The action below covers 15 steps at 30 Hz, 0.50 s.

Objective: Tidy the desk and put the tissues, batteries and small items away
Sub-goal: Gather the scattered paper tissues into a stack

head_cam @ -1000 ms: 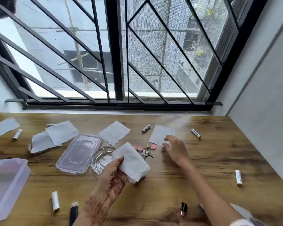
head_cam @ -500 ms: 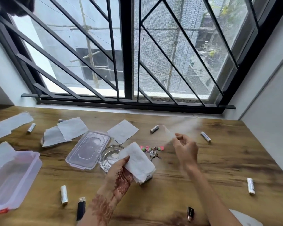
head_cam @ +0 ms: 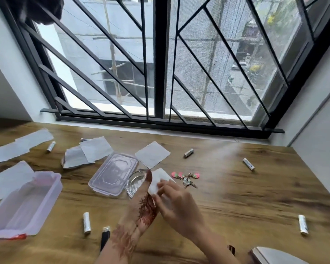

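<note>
The left hand (head_cam: 143, 206) grips a wad of tissues (head_cam: 158, 181). The right hand (head_cam: 176, 203) rests fingers on it, too blurred to tell pinch from press. 1 loose tissue (head_cam: 152, 156) lies flat on the table (head_cam: 236, 197) just beyond both hands. The open box (head_cam: 23, 204) sits well left, nearer the left hand.

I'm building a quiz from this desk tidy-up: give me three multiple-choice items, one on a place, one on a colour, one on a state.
1. The keys lie: A on the window sill; B on the desk, right of the glass dish; C in the plastic box.
2. The key charms are: A blue; B black; C pink and green.
3. The left hand: A holds white tissues; B lies flat, empty; C grips a battery.
Key: B, keys on bare wood beside the dish; C, both colours show; A, its thumb pins them.
</note>
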### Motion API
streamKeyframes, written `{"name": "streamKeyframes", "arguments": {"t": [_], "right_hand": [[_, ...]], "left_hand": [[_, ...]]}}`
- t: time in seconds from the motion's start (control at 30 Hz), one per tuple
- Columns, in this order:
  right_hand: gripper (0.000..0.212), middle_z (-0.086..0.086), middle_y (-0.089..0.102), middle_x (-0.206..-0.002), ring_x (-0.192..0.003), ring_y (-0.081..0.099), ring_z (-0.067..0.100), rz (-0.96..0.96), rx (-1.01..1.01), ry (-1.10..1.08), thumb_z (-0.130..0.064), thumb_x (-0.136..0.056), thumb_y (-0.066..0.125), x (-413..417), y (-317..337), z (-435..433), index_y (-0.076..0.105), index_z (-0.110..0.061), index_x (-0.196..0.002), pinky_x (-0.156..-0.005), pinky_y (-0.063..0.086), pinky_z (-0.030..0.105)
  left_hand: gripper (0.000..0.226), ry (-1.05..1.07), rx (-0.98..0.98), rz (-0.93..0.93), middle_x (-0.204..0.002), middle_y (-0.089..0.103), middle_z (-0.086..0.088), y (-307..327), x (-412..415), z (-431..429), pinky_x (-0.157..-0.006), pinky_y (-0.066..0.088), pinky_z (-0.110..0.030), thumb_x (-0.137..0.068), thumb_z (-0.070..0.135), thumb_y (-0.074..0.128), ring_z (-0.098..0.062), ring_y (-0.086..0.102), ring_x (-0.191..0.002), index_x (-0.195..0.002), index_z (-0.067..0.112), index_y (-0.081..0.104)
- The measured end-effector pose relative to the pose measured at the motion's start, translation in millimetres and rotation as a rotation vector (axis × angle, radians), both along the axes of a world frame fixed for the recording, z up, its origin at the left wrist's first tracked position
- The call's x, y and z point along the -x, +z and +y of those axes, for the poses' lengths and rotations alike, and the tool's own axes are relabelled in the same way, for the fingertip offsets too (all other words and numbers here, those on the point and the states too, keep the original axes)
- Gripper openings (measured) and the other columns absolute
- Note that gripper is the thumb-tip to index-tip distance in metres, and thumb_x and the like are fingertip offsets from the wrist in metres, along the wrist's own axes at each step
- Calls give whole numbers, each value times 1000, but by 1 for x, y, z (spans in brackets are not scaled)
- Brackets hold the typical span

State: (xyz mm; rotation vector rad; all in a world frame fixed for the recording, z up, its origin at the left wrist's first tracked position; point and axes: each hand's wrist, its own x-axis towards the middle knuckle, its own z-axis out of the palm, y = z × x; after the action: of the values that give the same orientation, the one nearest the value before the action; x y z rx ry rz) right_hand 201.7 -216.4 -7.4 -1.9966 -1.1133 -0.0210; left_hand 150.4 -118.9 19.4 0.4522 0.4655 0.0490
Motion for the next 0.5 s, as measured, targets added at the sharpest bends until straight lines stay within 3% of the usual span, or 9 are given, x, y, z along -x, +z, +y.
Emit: {"name": "streamKeyframes", "arguments": {"t": [0.1,0.2,0.27,0.37,0.5], "right_hand": [[40,3,66,-109,-109,54,3,77,-46,7,-40,-86,45,-4,10,5,67,-7,-87,-92,34,3],[28,6,70,-96,-89,61,13,80,-92,-108,-29,-87,54,-28,14,19,68,-5,-84,-77,42,17],[21,11,71,-87,-82,63,23,96,-69,-207,-20,-88,57,-53,11,34,68,-3,-83,-71,39,25],[23,20,70,-86,-82,63,32,128,55,-281,-16,-90,54,-89,-1,59,67,3,-87,-71,39,31],[34,23,65,-104,-98,59,35,106,347,-333,-26,-93,47,-118,-18,85,61,2,-105,-82,44,37]], "left_hand": [[30,98,-36,23,-77,73,-14,-5,5,6,-54,59,-28,-92,18,42,-19,72,-65,-94,-3,64],[25,185,-78,55,-71,73,-15,-8,10,17,-52,58,-35,-97,8,37,-21,71,-60,-96,-3,59],[23,209,-109,90,-65,72,-15,-9,14,25,-49,56,-37,-96,7,38,-22,70,-55,-94,-3,58],[24,224,-132,119,-65,72,-17,-9,20,39,-45,55,-37,-97,10,37,-25,70,-54,-96,-5,56],[27,279,-166,114,-85,72,-19,-12,31,55,-55,57,-38,-94,11,42,-28,71,-66,-112,-5,56]]}}
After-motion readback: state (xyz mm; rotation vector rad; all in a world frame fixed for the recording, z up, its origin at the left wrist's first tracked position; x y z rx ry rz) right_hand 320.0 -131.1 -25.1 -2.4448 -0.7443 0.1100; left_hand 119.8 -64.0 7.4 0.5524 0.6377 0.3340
